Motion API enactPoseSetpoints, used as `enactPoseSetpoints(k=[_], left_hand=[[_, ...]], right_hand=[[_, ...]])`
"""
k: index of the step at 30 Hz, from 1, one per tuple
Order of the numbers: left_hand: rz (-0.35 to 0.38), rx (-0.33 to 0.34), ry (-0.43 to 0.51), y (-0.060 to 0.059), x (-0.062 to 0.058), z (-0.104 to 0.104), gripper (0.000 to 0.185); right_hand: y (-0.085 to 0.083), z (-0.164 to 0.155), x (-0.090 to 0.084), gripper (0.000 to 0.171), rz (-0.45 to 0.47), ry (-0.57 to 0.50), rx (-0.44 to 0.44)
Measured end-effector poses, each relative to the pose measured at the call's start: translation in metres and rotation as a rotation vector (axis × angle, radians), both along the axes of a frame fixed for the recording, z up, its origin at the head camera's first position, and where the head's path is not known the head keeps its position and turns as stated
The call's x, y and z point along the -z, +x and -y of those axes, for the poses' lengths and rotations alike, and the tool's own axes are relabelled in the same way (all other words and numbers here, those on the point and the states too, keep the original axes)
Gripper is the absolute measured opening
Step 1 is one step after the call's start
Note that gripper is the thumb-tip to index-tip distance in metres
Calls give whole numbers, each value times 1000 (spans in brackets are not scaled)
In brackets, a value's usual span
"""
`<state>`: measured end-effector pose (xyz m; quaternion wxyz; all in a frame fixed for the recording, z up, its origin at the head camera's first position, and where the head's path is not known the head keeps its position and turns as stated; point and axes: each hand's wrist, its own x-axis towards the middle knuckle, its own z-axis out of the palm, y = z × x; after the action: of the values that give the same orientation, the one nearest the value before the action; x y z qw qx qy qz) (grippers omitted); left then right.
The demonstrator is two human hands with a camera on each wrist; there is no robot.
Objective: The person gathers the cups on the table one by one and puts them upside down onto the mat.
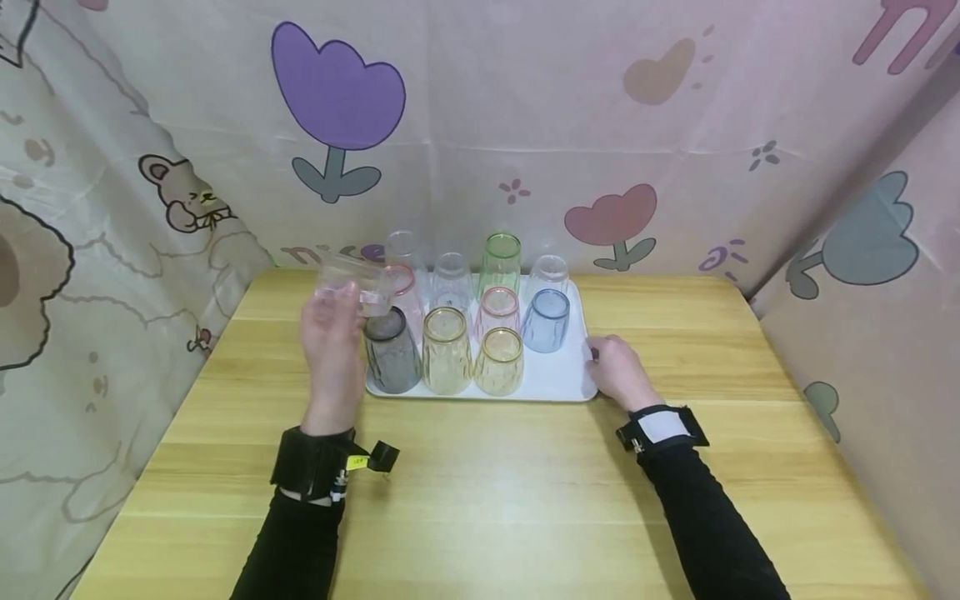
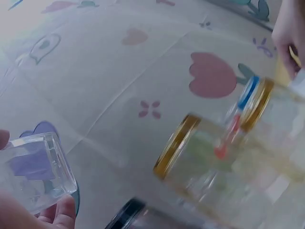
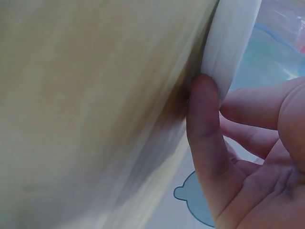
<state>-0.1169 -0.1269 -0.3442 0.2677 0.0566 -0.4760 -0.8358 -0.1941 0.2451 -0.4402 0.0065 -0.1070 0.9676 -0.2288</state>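
Observation:
My left hand (image 1: 330,350) grips a clear glass (image 1: 354,282) lying tilted on its side, raised above the left end of a white tray (image 1: 558,377). In the left wrist view the same clear glass (image 2: 35,167) sits between thumb and fingers. Just below it stands a dark grey glass (image 1: 393,354), beside a tall yellow glass (image 1: 447,354) and a shorter yellow one (image 1: 499,365) along the tray's front. At the tray's right edge, my right hand (image 1: 621,371) pinches the rim; the right wrist view shows thumb and fingers on either side of the tray rim (image 3: 228,43).
Behind the front row stand a blue glass (image 1: 547,321), pink glasses, a green glass (image 1: 501,258) and several clear ones. The tray lies at the back of a wooden table (image 1: 480,492). A patterned cloth (image 1: 465,100) hangs behind it and at both sides.

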Motion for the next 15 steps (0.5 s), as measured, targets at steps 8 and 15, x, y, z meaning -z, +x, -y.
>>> enactPoseSetpoints(k=[8, 15], left_hand=[[47, 116, -46, 6, 4, -28, 30], [-45, 232, -23, 8, 3, -49, 32]], right_hand=[[14, -5, -5, 47, -80, -191, 46], [32, 19, -37, 52, -290, -526, 30]])
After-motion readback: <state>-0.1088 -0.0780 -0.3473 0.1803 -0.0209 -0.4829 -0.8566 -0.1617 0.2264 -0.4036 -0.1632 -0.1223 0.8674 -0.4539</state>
